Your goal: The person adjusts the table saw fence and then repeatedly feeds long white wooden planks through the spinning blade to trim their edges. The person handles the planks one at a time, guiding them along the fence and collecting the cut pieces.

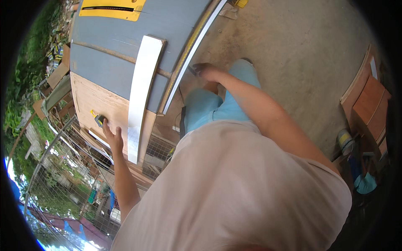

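Note:
My left hand (114, 138) is open, with thumb and fingers apart, over the wooden part of the table. Its fingertips are at a yellow and black tape measure (99, 120), touching it or very close. To the right of that hand, a long white-faced board (141, 94) lies across the grey saw table (109, 31) and the plywood surface (98, 98). Beyond the table's metal-edged rail (178, 73), my right hand (206, 72) hangs low with bent fingers. They close around a small dark thing that I cannot make out.
A yellow slotted insert (112, 9) sits at the table's far end. Wire mesh (54, 184) and wood scraps (63, 100) border the left side. Brown panels (368, 102) lean at the right, near a cylindrical container (346, 141). Concrete floor (297, 54) stretches between.

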The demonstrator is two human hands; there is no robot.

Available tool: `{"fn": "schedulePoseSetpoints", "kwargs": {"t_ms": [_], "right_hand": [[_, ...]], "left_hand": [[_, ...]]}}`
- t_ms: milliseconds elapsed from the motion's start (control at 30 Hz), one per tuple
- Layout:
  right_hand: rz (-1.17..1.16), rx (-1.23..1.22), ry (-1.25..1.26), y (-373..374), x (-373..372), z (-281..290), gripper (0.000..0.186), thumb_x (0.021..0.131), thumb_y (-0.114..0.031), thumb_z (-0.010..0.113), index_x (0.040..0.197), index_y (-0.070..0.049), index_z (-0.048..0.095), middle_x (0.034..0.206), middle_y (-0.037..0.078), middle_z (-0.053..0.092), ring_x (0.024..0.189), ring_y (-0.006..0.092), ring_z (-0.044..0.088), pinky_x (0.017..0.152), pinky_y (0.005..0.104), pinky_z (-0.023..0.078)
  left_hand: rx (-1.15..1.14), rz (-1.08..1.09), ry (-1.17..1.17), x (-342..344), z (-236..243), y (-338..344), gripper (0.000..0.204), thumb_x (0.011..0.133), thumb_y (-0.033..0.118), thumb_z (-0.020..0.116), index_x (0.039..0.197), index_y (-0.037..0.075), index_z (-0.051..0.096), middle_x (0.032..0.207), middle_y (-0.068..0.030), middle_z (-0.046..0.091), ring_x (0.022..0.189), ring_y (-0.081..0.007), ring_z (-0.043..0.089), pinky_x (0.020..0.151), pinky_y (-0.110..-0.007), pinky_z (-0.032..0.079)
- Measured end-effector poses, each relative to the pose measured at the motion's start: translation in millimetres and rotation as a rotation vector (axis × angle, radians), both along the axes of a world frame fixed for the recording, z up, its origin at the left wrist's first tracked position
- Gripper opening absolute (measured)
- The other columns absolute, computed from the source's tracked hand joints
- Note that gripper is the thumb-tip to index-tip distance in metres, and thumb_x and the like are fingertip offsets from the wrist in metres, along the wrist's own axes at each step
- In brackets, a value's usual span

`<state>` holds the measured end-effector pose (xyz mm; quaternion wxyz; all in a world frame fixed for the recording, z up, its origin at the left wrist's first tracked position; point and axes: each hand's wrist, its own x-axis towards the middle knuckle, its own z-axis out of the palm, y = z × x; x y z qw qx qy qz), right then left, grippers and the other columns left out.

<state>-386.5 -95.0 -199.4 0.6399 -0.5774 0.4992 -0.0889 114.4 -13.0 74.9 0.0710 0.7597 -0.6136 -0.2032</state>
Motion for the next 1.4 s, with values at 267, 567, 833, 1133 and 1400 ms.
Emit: {"fn": "schedulePoseSetpoints", "kwargs": {"t_ms": [267, 567, 833, 1133, 1400], "right_hand": [[-0.219, 0.324, -0.343, 27.2, 126.7, 0.5, 0.081, 0.089, -0.010, 0.062, 0.164, -0.012, 0.032, 0.143, 0.024, 0.063, 0.128, 0.0346, 0.064, 0.105, 0.0386, 0.054], [-0.752, 0.315, -0.357, 33.8, 136.9, 18.9, 0.066, 0.085, -0.016, 0.066, 0.150, -0.013, 0.055, 0.132, 0.022, 0.069, 0.124, 0.0351, 0.065, 0.104, 0.0400, 0.052], [-0.705, 0.123, -0.442, 28.4, 153.5, 28.2, 0.041, 0.096, -0.016, 0.062, 0.135, -0.004, 0.067, 0.123, 0.026, 0.072, 0.121, 0.0368, 0.067, 0.102, 0.0405, 0.051], [-0.287, 0.149, -0.184, 13.1, 112.6, 37.3, 0.037, 0.096, -0.018, 0.060, 0.128, -0.003, 0.067, 0.121, 0.023, 0.071, 0.112, 0.0330, 0.067, 0.095, 0.0403, 0.053], [-0.140, -0.246, 0.231, -32.7, -50.3, 230.2, 0.020, 0.088, -0.010, 0.058, 0.097, -0.006, 0.075, 0.101, 0.016, 0.074, 0.090, 0.0339, 0.071, 0.082, 0.0422, 0.056]], "left_hand": [[0.515, -0.047, -0.399, -85.4, 14.5, 35.9, 0.111, 0.068, 0.015, 0.090, 0.159, -0.002, 0.028, 0.163, -0.0228, 0.032, 0.146, -0.0434, 0.040, 0.120, -0.048, 0.036], [0.493, 0.035, -0.514, -106.3, 8.9, 34.6, 0.105, 0.073, 0.018, 0.090, 0.157, -0.004, 0.031, 0.156, -0.0243, 0.044, 0.143, -0.0425, 0.045, 0.118, -0.047, 0.039], [0.407, 0.091, -0.323, -99.8, 9.8, 43.0, 0.101, 0.073, 0.013, 0.088, 0.157, -0.004, 0.033, 0.163, -0.0230, 0.037, 0.149, -0.0395, 0.039, 0.122, -0.044, 0.035], [0.179, 0.096, -0.239, -94.1, 5.2, 59.4, 0.092, 0.067, 0.019, 0.091, 0.146, -0.002, 0.049, 0.156, -0.0233, 0.045, 0.141, -0.0431, 0.045, 0.118, -0.049, 0.038], [0.117, 0.173, -0.091, -147.1, 10.6, 7.3, 0.078, 0.066, 0.022, 0.091, 0.136, 0.009, 0.060, 0.137, -0.0199, 0.055, 0.124, -0.0399, 0.053, 0.107, -0.050, 0.044]]}}
